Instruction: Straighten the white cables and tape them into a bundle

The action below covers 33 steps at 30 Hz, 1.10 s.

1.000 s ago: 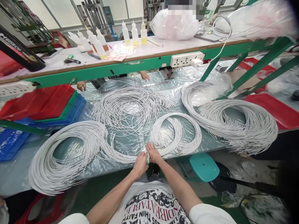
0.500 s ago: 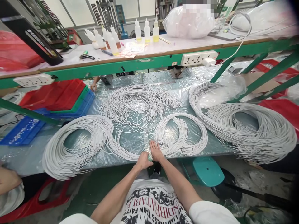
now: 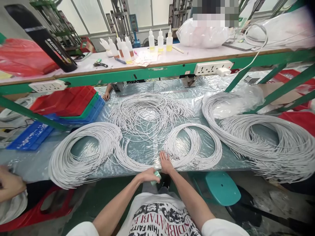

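Observation:
My left hand (image 3: 147,175) is closed around a pale green roll of tape (image 3: 157,177), just off the front edge of the table. My right hand (image 3: 165,163) lies flat at that edge with its fingers stretched out, beside a coiled bundle of white cables (image 3: 211,160). Left of it, a curved bundle of white cables (image 3: 130,163) runs along the edge. Shiny clear film (image 3: 155,156) shows on the table between the hands. Farther back sits a loose tangle of white cables (image 3: 145,111).
More coiled cables lie at left (image 3: 61,157) and right (image 3: 290,144). Stacked red, green and blue trays (image 3: 81,105) stand back left. A green-edged shelf (image 3: 157,71) crosses above, holding squeeze bottles (image 3: 160,41). Below the table is a teal stool (image 3: 221,188). Another person's hand (image 3: 106,95) shows beyond.
My left hand has drawn back from the table edge toward my body with the roll of tape, away from my right hand. The right hand stays at the edge, flatter. The view has shifted slightly.

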Available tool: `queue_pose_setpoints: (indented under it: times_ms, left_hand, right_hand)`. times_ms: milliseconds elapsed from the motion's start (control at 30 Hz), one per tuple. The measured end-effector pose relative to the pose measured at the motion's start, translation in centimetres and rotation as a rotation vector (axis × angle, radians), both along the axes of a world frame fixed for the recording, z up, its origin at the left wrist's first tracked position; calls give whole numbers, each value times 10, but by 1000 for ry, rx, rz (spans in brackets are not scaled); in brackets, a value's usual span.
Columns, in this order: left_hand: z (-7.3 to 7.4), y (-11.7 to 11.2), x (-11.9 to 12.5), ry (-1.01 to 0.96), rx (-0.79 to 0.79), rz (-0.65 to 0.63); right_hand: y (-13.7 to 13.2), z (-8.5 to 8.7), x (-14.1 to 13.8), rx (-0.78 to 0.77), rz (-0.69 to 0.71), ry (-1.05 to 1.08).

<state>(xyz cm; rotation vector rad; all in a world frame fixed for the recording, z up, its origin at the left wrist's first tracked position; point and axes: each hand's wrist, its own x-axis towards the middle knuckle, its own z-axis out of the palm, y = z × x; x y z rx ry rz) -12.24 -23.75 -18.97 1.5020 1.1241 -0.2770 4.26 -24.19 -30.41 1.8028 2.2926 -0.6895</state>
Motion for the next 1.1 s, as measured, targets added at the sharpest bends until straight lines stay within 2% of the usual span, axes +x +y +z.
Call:
queue_pose_setpoints:
  times_ms: [133,233,400,567,667,767,833,1000,1100]
  left_hand:
    - [16,-9,-35,-57,5,194]
    - [16,-14,-57,-41,106,359]
    - [-5,-6,-65,71,341,535]
    - [-28,44,-46,169,591,547]
    - [-32,76,-35,194,683,476]
    - [-25,90,-28,198,730,346]
    - [-17,84,-24,170,752,216]
    - [-2,39,6,110,641,-223]
    - [9,31,29,206,629,-330]
  right_hand:
    - [0,-1,1,2,-11,18]
    - [0,1,2,3,-12,29]
    - [-1,9,2,8,-16,34]
    - [-8,26,2,6,-19,54]
    - [-13,41,4,8,-17,62]
    - [-14,57,7,4,-3,63]
    - [-11,67,7,-13,3,57]
    - [2,93,1,-108,-28,36]
    - [7,113,5,-97,-54,74]
